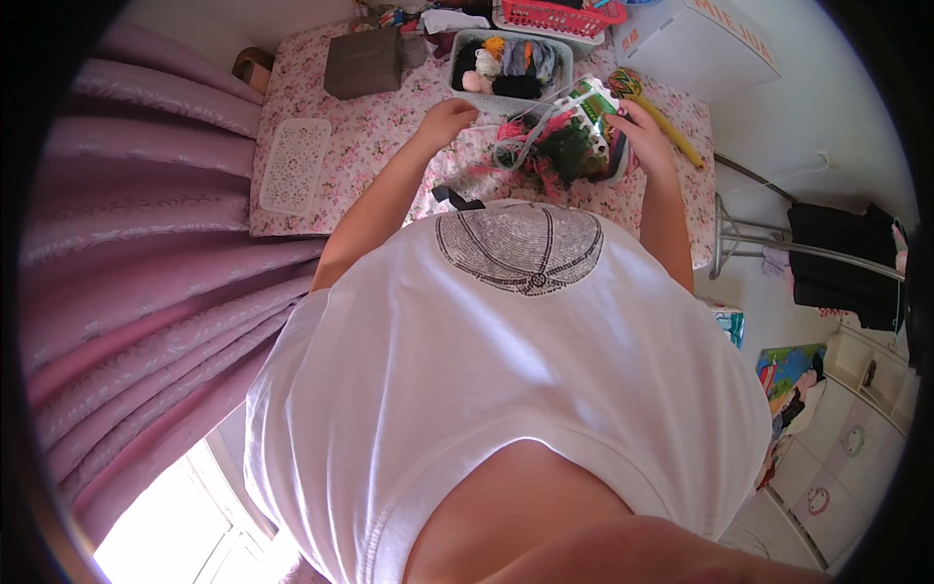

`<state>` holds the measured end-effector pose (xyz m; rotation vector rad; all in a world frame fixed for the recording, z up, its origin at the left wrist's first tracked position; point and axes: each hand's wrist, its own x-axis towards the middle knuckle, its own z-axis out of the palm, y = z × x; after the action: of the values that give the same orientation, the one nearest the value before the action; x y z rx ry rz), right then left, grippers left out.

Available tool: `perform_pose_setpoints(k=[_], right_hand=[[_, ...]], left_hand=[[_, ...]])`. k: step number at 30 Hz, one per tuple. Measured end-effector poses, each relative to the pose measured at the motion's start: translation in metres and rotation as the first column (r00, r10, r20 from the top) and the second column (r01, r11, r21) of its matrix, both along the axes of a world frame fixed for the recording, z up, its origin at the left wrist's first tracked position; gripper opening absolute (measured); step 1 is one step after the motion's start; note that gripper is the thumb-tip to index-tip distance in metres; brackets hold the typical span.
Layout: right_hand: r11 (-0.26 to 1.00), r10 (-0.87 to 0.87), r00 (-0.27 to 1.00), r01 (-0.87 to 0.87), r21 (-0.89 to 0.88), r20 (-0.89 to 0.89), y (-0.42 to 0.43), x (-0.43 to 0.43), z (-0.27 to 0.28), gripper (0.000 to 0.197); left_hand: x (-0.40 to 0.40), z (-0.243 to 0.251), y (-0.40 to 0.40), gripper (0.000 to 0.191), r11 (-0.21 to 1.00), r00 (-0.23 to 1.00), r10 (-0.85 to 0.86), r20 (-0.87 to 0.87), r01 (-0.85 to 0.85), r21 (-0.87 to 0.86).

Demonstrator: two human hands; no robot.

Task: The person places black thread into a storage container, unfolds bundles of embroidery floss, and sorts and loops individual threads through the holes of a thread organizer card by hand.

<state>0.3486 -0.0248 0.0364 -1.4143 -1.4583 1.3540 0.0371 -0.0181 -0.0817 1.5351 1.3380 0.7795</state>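
My right hand [643, 137] grips the edge of a white card with a green printed panel [595, 109], a thread organiser or a package by its look. Against the card lies a tangle of dark green and pink yarn [562, 150]. A pale grey strand [536, 135] loops over this tangle and up towards the card. My left hand [446, 123] is raised over the table, left of the tangle, with its fingers bent towards the thumb; whether a thin thread is between them is too small to tell. Just beyond it stands a pale plastic basket [461, 96] holding yarn balls and skeins.
A floral cloth covers the table [365, 146]. On it are a dark grey box [363, 62], a white lace-pattern plastic lid [295, 166], a red basket [558, 18] and a yellow tube [675, 131]. A large white carton [693, 47] stands at the back right. Pink curtains [160, 190] hang left.
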Motion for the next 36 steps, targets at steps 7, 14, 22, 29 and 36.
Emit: perform_pose_setpoints(k=[7, 14, 22, 29, 36], right_hand=[[0.982, 0.164, 0.986, -0.159, 0.102, -0.042, -0.003, -0.039, 0.010, 0.020], [0.993, 0.058, 0.976, -0.036, 0.110, -0.209, 0.001, -0.037, 0.007, 0.020], [0.998, 0.028, 0.990, -0.019, 0.065, -0.140, 0.004, -0.012, -0.005, 0.016], [0.949, 0.315, 0.949, -0.315, -0.023, 0.004, -0.013, -0.055, 0.019, 0.019], [0.810, 0.001, 0.903, -0.252, 0.529, 0.429, -0.014, -0.082, -0.007, 0.028]], left_hand=[[0.050, 0.073, -0.016, 0.019, 0.974, 0.811, -0.218, 0.543, 0.217, 0.067], [0.040, 0.044, -0.009, 0.015, 0.972, 0.862, -0.233, 0.451, 0.198, 0.124], [0.007, 0.023, -0.009, 0.025, 0.957, 0.949, -0.227, 0.220, 0.258, -0.129], [0.038, 0.063, -0.017, 0.025, 0.971, 0.848, -0.227, 0.479, 0.238, 0.040], [0.038, 0.048, -0.010, 0.028, 0.992, 0.924, -0.126, 0.360, 0.125, 0.025]])
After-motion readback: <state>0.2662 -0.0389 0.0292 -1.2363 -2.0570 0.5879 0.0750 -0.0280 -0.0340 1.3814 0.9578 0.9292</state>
